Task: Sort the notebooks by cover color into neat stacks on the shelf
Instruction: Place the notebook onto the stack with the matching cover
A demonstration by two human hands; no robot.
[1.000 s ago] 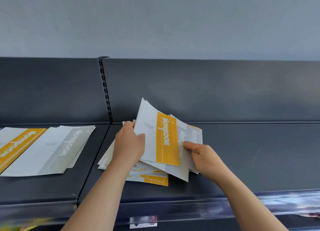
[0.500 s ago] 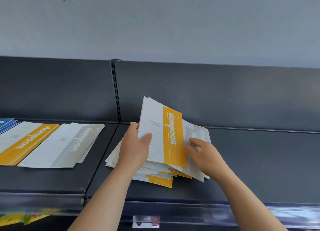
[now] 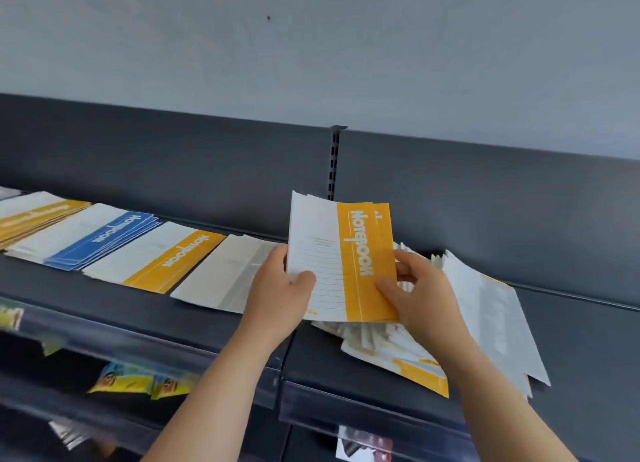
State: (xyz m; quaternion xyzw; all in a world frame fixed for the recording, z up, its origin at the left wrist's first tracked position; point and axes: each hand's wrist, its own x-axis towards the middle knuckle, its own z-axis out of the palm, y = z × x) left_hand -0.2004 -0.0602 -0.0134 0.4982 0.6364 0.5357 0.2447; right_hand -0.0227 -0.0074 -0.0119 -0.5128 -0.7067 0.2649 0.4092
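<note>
Hands (image 3: pixel 277 292) (image 3: pixel 420 290) gripping yellow notebook (image 3: pixel 360 260), blurred pile (image 3: pixel 398 354) half hidden behind

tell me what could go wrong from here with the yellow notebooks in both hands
The yellow notebooks are gripped only near their lower corners by the left hand and right hand, so they might fan out or slip. The loose pile beneath reaches the front edge of the shelf and could slide off if bumped.

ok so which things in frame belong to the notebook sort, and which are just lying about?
Job: yellow notebooks held by left hand and right hand; unsorted pile; yellow stack; blue stack; grey stack; shelf.

Lying about: yellow packets on the lower level; blurred label below the shelf front.
</note>
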